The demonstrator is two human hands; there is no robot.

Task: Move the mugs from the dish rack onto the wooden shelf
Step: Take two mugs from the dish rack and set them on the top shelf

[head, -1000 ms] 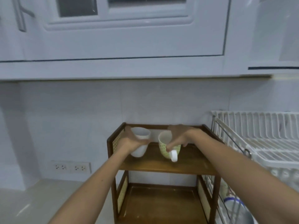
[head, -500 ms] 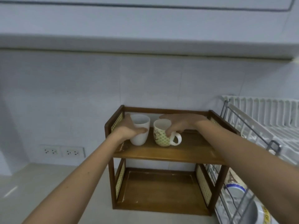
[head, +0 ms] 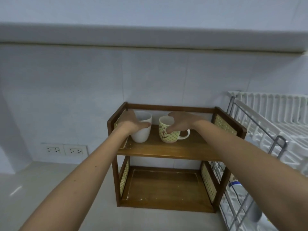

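Dish rack [head: 273, 124] stands to the right of the right hand [head: 180, 121], just beside the wooden shelf [head: 175, 150]; two wall sockets [head: 65, 150] sit below and left of the left hand [head: 131, 123]. Both mugs stand upright on the top shelf board. Left hand is wrapped around the plain white mug [head: 141, 130]. Right hand clasps the rim of the patterned mug [head: 168, 133], cream with green dots and an anchor, handle pointing right. Lower shelf board lies beneath both hands.

Patterned mug [head: 167, 133] set upright on shelf [head: 168, 150], handle now rightward
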